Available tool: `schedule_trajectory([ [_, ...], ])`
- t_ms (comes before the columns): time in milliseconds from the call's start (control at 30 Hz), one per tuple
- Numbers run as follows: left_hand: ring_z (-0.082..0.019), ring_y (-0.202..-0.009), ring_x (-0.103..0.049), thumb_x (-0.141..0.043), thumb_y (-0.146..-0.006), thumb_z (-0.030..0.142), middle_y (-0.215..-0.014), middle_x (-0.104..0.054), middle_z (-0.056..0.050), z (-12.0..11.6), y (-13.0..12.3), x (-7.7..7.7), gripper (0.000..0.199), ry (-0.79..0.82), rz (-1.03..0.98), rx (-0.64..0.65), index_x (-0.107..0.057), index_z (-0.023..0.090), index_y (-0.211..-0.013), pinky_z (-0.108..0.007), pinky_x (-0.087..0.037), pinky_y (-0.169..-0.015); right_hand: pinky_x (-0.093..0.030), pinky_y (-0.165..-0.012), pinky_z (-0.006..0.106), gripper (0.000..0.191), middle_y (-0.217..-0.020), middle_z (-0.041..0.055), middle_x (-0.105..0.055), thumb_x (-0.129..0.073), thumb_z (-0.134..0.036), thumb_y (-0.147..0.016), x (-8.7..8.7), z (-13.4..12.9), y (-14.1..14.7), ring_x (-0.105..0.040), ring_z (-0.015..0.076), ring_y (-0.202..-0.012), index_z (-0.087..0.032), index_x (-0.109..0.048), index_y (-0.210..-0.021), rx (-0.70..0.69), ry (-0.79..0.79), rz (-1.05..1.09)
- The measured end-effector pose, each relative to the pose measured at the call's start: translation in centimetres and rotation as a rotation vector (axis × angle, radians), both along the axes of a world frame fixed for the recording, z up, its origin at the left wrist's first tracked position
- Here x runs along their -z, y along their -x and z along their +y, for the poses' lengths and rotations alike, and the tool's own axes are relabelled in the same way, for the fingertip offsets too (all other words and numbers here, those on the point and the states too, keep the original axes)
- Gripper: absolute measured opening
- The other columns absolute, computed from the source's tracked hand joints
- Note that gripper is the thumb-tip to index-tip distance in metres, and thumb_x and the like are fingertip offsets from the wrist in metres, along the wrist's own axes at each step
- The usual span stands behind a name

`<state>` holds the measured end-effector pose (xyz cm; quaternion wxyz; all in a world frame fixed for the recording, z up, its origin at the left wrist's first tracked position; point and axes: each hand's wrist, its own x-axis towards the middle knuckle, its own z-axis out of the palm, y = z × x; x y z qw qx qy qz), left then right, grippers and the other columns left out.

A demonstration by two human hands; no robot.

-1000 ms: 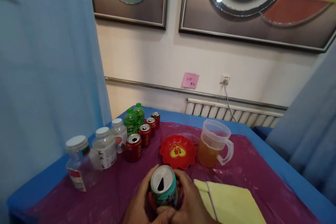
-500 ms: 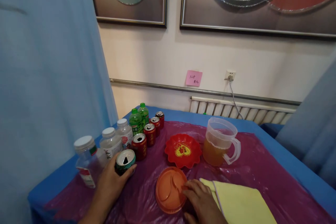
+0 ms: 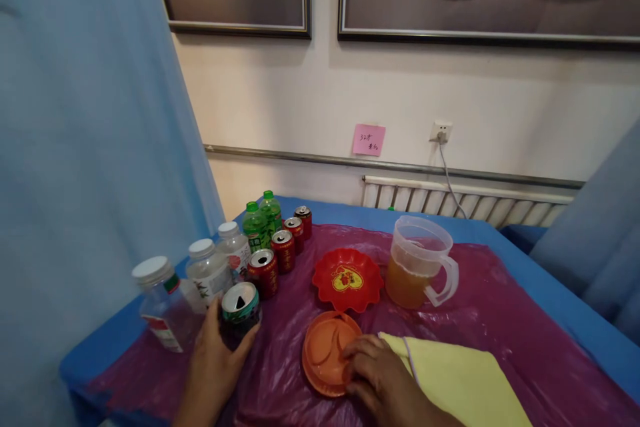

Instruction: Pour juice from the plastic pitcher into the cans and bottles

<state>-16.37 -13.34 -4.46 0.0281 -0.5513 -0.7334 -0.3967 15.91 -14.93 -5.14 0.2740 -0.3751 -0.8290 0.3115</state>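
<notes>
My left hand [image 3: 215, 353] curves around a dark green drink can [image 3: 241, 310] at the near end of a row of cans; fingers lie on its left, the thumb low on its right. The can stands upright with its top opened. My right hand [image 3: 377, 370] has its bent fingers on the right edge of a round orange plastic dish [image 3: 325, 353] with curved ridges. Behind that dish sits a red scalloped plate [image 3: 370, 280] with a yellow heart print. Red cans [image 3: 263, 273] stand in line beyond the green one.
Clear jars with white lids [image 3: 153, 270] and green bottles [image 3: 256, 223] stand along the left side. A pitcher of amber liquid [image 3: 410, 280] is at the right behind a folded yellow cloth [image 3: 465, 373]. Purple plastic sheeting [image 3: 475, 293] covers the blue table.
The orange dish has shifted slightly right and tilted a little, with my right hand at its edge. My left hand has moved slightly lower around the green can. The view has shifted a little.
</notes>
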Motion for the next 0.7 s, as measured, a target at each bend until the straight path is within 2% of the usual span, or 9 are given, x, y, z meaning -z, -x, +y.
schedule_trajectory([
  [67,-0.044,-0.133,-0.050,-0.054,-0.083,0.060,-0.144,-0.051,-0.027,-1.4,-1.0,0.6,0.086,-0.106,0.104,0.012,-0.036,0.006,-0.147,-0.061,-0.043,-0.108,-0.044,-0.091,0.030,0.011,-0.110,0.0016,-0.071,-0.064,-0.013,-0.084,0.0,-0.2,-0.4,-0.062,0.0185,-0.101,-0.023,-0.065,-0.088,0.012,0.089,0.134],
  [133,-0.042,-0.134,-0.050,-0.052,-0.089,0.052,-0.145,-0.051,-0.025,-3.1,-2.5,0.7,0.075,-0.189,0.201,0.101,-0.036,0.010,-0.149,-0.062,-0.043,-0.108,-0.045,-0.086,0.030,0.008,-0.105,0.0023,-0.070,-0.063,-0.015,-0.084,-0.3,-0.3,-0.8,-0.062,0.0184,-0.095,-0.023,-0.062,-0.086,0.079,0.202,0.260],
  [200,-0.035,-0.136,-0.051,-0.052,-0.093,0.041,-0.149,-0.051,-0.016,-4.3,-4.3,0.0,0.063,-0.175,0.258,0.300,-0.035,0.022,-0.151,-0.054,-0.047,-0.109,-0.045,-0.082,0.030,0.005,-0.100,0.0028,-0.069,-0.064,-0.020,-0.084,-1.0,-0.3,-1.4,-0.061,0.0187,-0.091,-0.022,-0.060,-0.083,0.113,0.289,0.358],
  [300,-0.024,-0.138,-0.050,-0.054,-0.095,0.030,-0.151,-0.052,-0.006,-4.3,-7.1,-2.3,0.059,-0.130,0.301,0.588,-0.035,0.031,-0.151,-0.039,-0.048,-0.110,-0.046,-0.082,0.030,0.012,-0.100,0.0037,-0.068,-0.064,-0.029,-0.088,-2.5,-0.1,-2.6,-0.061,0.0192,-0.091,-0.022,-0.057,-0.082,0.020,0.332,0.447],
  [400,-0.019,-0.134,-0.053,-0.052,-0.094,0.021,-0.145,-0.059,-0.003,-2.2,-9.1,-4.9,0.055,-0.099,0.305,0.788,-0.041,0.032,-0.147,-0.033,-0.049,-0.109,-0.046,-0.089,0.032,0.012,-0.106,0.0043,-0.069,-0.063,-0.030,-0.091,-4.6,0.4,-4.0,-0.062,0.0199,-0.099,-0.022,-0.058,-0.084,-0.070,0.252,0.447],
  [533,-0.017,-0.118,-0.064,-0.053,-0.093,0.017,-0.124,-0.071,-0.002,1.0,-10.5,-6.8,0.039,-0.164,0.274,0.904,-0.057,0.032,-0.128,-0.027,-0.054,-0.101,-0.046,-0.094,0.034,0.005,-0.108,0.0039,-0.070,-0.063,-0.027,-0.093,-6.5,0.7,-5.6,-0.062,0.0197,-0.104,-0.024,-0.061,-0.089,-0.013,0.018,0.391],
  [567,-0.017,-0.114,-0.066,-0.055,-0.092,0.018,-0.120,-0.072,-0.002,1.5,-10.7,-7.0,0.036,-0.189,0.271,0.908,-0.059,0.031,-0.126,-0.026,-0.054,-0.099,-0.046,-0.097,0.035,0.001,-0.113,0.0043,-0.069,-0.062,-0.026,-0.093,-6.4,0.8,-5.8,-0.062,0.0203,-0.109,-0.025,-0.063,-0.094,0.036,-0.027,0.393],
  [600,-0.017,-0.112,-0.067,-0.056,-0.092,0.019,-0.117,-0.073,-0.002,1.9,-10.9,-7.0,0.034,-0.212,0.267,0.904,-0.060,0.031,-0.124,-0.026,-0.054,-0.098,-0.045,-0.101,0.036,0.008,-0.121,0.0050,-0.067,-0.062,-0.026,-0.093,-6.0,0.9,-5.9,-0.060,0.0212,-0.116,-0.027,-0.063,-0.101,0.097,-0.063,0.410],
  [700,-0.019,-0.104,-0.069,-0.061,-0.090,0.022,-0.110,-0.073,-0.003,2.2,-11.9,-6.9,0.028,-0.263,0.223,0.856,-0.063,0.029,-0.117,-0.027,-0.056,-0.092,-0.041,-0.111,0.042,0.041,-0.146,0.0074,-0.051,-0.062,-0.029,-0.093,-3.6,1.1,-5.7,-0.048,0.0242,-0.135,-0.031,-0.051,-0.133,0.314,-0.137,0.538],
])
